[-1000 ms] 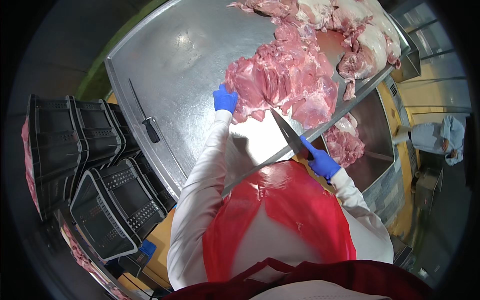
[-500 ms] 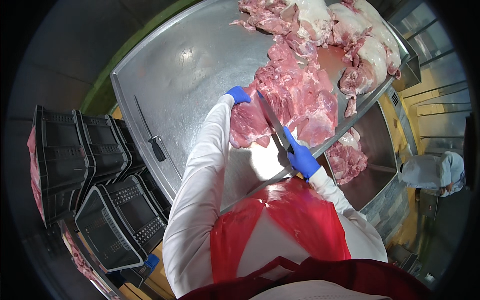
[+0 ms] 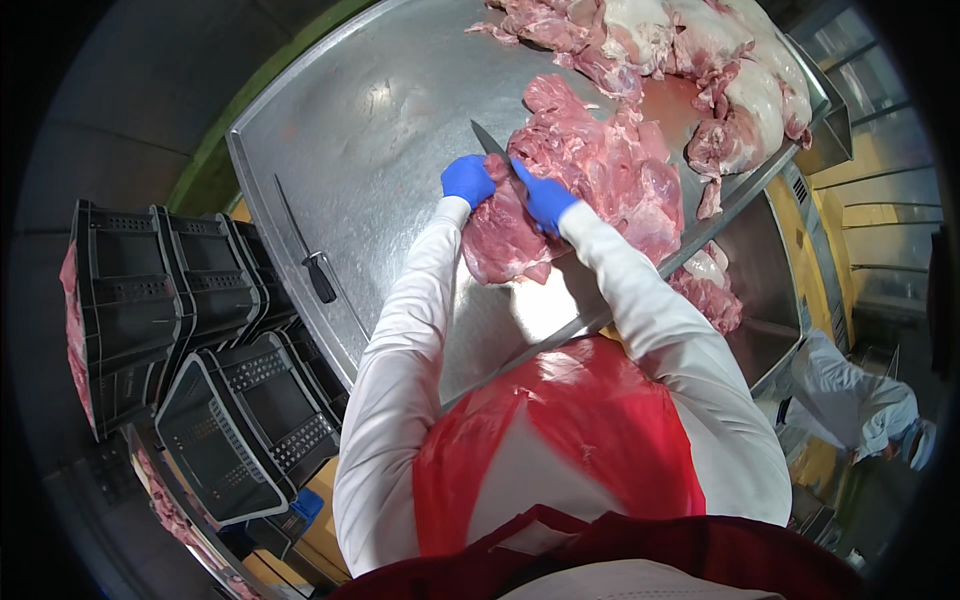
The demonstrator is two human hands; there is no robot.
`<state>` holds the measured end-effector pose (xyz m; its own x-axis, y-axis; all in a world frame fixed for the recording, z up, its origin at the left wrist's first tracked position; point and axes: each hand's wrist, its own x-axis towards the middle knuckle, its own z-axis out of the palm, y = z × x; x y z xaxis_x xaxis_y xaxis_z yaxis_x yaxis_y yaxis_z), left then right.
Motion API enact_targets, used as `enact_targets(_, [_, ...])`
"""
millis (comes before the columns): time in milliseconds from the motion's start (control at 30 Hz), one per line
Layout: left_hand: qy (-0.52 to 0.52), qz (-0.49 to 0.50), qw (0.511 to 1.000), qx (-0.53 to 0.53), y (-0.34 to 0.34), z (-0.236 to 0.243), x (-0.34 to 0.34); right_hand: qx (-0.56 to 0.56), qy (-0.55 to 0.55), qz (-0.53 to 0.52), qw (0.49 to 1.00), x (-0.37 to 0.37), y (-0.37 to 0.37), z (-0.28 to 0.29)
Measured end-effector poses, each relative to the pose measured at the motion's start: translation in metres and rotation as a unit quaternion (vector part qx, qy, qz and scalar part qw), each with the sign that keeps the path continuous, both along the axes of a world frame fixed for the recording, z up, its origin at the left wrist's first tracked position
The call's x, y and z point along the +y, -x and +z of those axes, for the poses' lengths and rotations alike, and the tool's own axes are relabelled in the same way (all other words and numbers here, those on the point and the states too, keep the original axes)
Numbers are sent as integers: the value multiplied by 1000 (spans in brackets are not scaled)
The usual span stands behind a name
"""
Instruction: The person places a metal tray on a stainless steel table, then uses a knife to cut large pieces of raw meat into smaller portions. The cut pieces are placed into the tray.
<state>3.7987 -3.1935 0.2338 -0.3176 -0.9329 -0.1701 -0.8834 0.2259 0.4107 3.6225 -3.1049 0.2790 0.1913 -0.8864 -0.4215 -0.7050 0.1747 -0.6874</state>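
Note:
A large piece of raw pink meat (image 3: 610,190) lies on the metal table (image 3: 330,130). At its left edge my blue-gloved left hand (image 3: 467,181) is closed on a flap of the meat (image 3: 505,240). My right hand (image 3: 547,199), also in a blue glove, is wrapped round the handle of a knife (image 3: 490,140). The blade points away and to the left, beside my left hand and against the meat. Its handle is mostly hidden in my glove.
Several skin-on meat pieces (image 3: 745,100) are heaped at the table's far right. A sharpening steel (image 3: 317,275) lies on the left. Dark crates (image 3: 250,430) stand at the lower left. Right of the table is a metal bin (image 3: 770,320) with meat; beyond it, another person (image 3: 850,400).
My right hand has pushed the knife forward and left, bringing its tip past my left hand. My left hand has shifted slightly. The other person at right has moved nearer and leans differently.

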Motion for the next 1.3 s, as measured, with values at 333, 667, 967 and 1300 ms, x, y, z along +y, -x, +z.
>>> enact_targets(333, [-48, 194, 959, 201, -59, -5, 72, 139, 5, 69, 988, 253, 78, 14])
enact_targets(667, [8, 107, 974, 197, -71, -5, 105, -8, 3, 30, 1000, 202, 59, 84])
enact_targets(967, [176, 2, 973, 150, -31, 88, 112, 0, 79, 74, 994, 22, -7, 23])
enact_targets(1300, [276, -104, 947, 126, -17, 157, 155, -142, -160, 80, 974, 120, 61, 88])
